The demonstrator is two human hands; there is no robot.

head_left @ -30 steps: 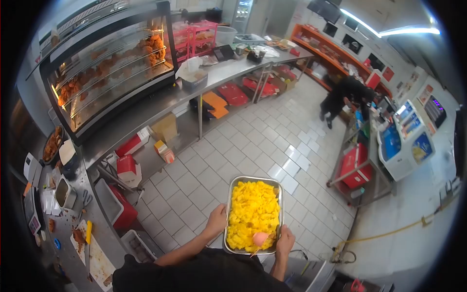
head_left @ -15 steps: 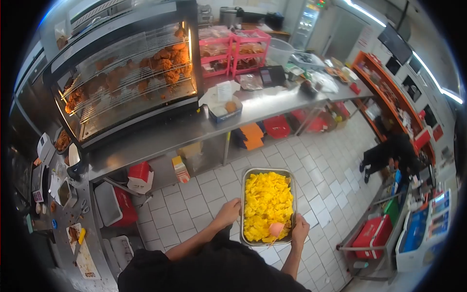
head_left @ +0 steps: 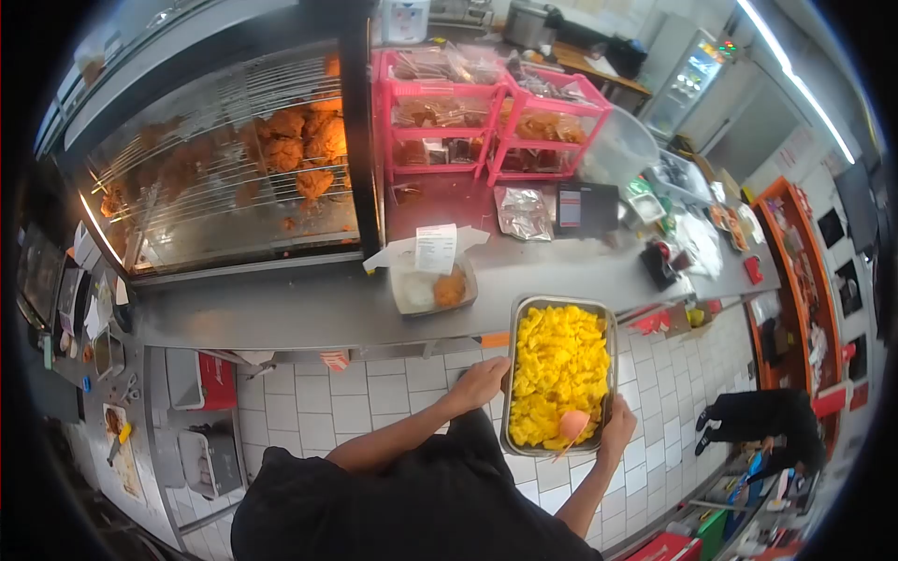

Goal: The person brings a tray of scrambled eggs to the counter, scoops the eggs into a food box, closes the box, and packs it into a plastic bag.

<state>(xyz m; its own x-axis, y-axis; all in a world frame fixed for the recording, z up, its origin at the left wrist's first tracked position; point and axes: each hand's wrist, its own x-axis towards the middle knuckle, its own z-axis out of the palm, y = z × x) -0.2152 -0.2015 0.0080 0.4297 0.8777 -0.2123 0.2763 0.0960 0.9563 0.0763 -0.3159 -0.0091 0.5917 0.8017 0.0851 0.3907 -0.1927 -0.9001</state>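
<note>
Both hands carry a rectangular metal tray [head_left: 565,301] filled with yellow food [head_left: 559,369] that looks like scrambled egg. My left hand [head_left: 483,383] grips its left rim, and my right hand [head_left: 617,429] clasps the lower right side. A pinkish-orange scoop [head_left: 573,424] rests in the yellow food near the tray's close end. Past the tray's far end runs the steel counter [head_left: 281,313], where an open food box [head_left: 432,288] with a breaded piece inside has a receipt on it.
A heated display case [head_left: 234,178] with fried chicken stands at the left. Pink tiered racks [head_left: 444,98], a foil packet [head_left: 524,213] and a dark tablet [head_left: 586,208] are on the counter. At the right, a person in black [head_left: 767,421] bends over near orange shelving [head_left: 795,271].
I have come closer to the counter with the tray, whose far end now reaches the counter's edge in view. Both hands keep their hold. The bending person stays at the right.
</note>
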